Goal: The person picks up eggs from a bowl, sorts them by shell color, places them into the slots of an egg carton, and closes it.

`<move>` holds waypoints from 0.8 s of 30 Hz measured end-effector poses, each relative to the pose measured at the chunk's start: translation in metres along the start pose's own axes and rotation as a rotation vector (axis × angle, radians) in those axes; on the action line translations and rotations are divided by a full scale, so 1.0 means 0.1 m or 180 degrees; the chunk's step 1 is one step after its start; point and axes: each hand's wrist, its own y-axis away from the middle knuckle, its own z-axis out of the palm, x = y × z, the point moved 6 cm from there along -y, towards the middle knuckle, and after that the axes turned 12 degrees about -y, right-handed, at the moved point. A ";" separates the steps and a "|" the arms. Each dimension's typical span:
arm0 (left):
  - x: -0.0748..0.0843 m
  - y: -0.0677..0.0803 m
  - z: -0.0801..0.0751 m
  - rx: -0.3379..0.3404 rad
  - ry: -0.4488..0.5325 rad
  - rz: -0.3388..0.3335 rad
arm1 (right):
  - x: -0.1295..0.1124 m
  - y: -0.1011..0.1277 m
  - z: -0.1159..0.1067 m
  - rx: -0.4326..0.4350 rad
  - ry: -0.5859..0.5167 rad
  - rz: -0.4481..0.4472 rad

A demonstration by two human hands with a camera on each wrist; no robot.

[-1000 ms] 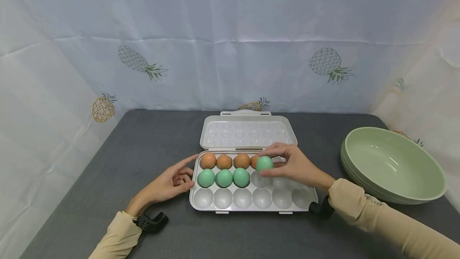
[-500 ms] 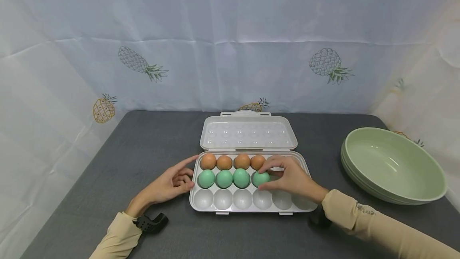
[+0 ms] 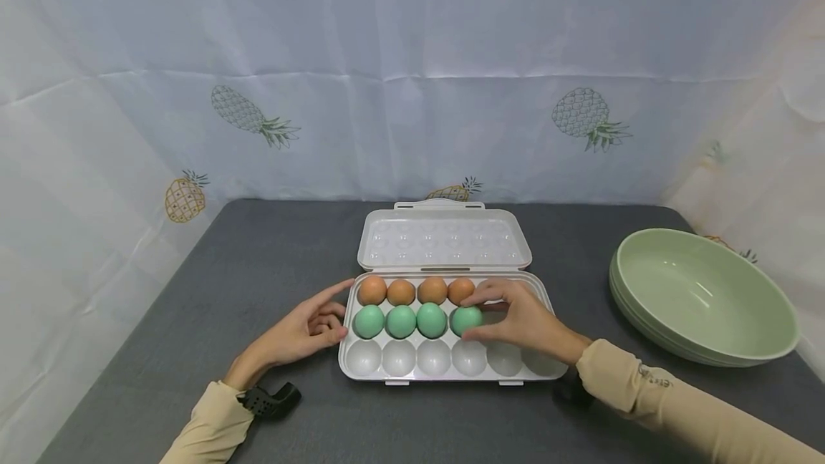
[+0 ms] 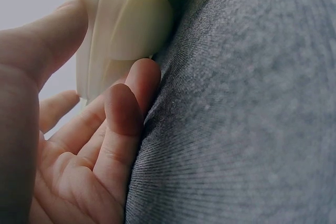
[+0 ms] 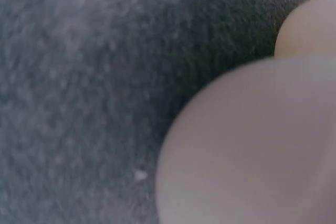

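The right hand (image 3: 525, 321) is resting over the middle row of the white egg tray (image 3: 544, 371), and its thumb and fingers are curling round a green egg (image 3: 465, 319), which is sitting in the fourth cup of that row; I cannot tell if the pinch is firm or only light. Just to the left of this hand, three more green eggs (image 3: 400, 321) are filling the same row, and beyond the fingertips four brown eggs (image 3: 416, 291) are lying in the far row. The row nearest to the wrist is showing only bare cups. The left hand (image 3: 308, 331) is lying on the grey worktop (image 3: 213, 306) with relaxed, half-open fingers, holding nothing; its fingertips (image 4: 140, 74) are touching the left edge of the tray. The hinged lid (image 3: 444, 238) is standing open behind the tray, and well to the right of the right hand a green bowl (image 3: 702, 296) is sitting on the worktop. I judge that the egg is light, smooth, a little slippery, and probably fragile, so it is better taken by its sides with soft finger pads and without squeezing.
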 end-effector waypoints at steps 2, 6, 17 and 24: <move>0.00 0.00 0.00 0.0000 0.0002 -0.0003 | 0.00 0.01 -0.06 0.0019 0.0068 -0.0009; 0.00 0.00 0.00 -0.0002 0.0020 -0.0005 | 0.01 0.02 -0.32 0.0309 0.0441 -0.0078; -0.02 -0.02 -0.03 -0.0163 0.0334 -0.0095 | 0.50 0.24 -1.01 0.0467 0.0299 0.1132; -0.06 -0.19 -0.07 -0.0783 0.0634 -0.0278 | 0.75 0.29 -1.00 -0.0058 -0.0736 0.1595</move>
